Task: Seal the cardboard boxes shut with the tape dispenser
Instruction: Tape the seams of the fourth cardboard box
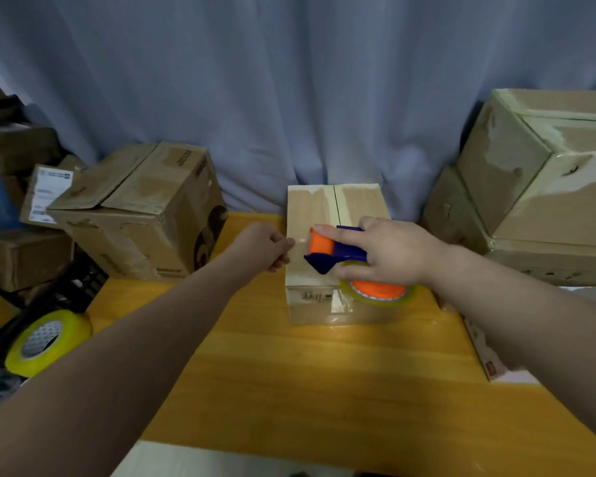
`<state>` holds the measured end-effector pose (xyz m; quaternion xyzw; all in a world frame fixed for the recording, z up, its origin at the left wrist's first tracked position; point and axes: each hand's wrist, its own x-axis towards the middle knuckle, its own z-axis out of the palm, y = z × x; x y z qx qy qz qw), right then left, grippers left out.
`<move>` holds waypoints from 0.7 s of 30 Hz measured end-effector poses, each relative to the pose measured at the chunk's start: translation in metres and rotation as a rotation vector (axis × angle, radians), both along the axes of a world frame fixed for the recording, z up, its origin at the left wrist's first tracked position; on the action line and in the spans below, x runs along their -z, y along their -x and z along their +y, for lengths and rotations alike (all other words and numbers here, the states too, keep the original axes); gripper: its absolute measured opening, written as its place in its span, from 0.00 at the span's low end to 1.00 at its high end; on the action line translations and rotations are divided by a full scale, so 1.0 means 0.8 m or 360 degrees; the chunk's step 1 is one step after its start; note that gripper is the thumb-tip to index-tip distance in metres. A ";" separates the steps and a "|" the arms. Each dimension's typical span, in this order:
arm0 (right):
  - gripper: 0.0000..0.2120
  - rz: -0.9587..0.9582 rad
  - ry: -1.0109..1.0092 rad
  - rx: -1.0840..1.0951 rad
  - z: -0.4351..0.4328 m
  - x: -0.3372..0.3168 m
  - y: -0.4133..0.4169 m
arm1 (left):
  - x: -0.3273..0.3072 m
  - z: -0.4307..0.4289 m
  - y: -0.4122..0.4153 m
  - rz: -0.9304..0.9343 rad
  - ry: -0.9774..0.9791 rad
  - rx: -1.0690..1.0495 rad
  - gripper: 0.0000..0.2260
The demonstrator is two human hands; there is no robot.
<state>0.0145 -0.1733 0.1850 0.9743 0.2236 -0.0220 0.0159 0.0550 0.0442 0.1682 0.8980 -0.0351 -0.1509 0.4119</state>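
yellow table [289, 373] bears a likely light cardboard box [317, 208] under the right hand [393, 249], whose fingers wrap the rigid tape dispenser [341, 251], best held by its handle; left hand [265, 246] curls just beside, pinch unclear.

The box [319, 211] is matt brown cardboard with strips of glossy clear tape [339, 304] over its seams. The dispenser [344, 251] is smooth blue and orange plastic and carries a shiny yellowish roll [382, 295]. The table [289, 373] has a smooth wood-grain top with a soft sheen, the curtain [289, 80] is matt grey-blue cloth, and the side boxes [530, 187] are scuffed cardboard with torn pale patches.
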 end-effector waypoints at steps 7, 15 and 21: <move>0.35 0.0136 0.0397 -0.0059 -0.006 0.015 0.015 | 0.060 0.060 0.013 0.0139 0.0108 -0.0234 0.10; 0.31 0.0106 0.0793 -0.0118 0.039 0.029 -0.004 | 0.103 0.054 0.009 0.0200 0.0218 -0.0435 0.12; 0.31 0.0142 0.0913 -0.0075 0.063 0.033 -0.016 | 0.123 0.047 0.000 0.0055 -0.0143 -0.0489 0.20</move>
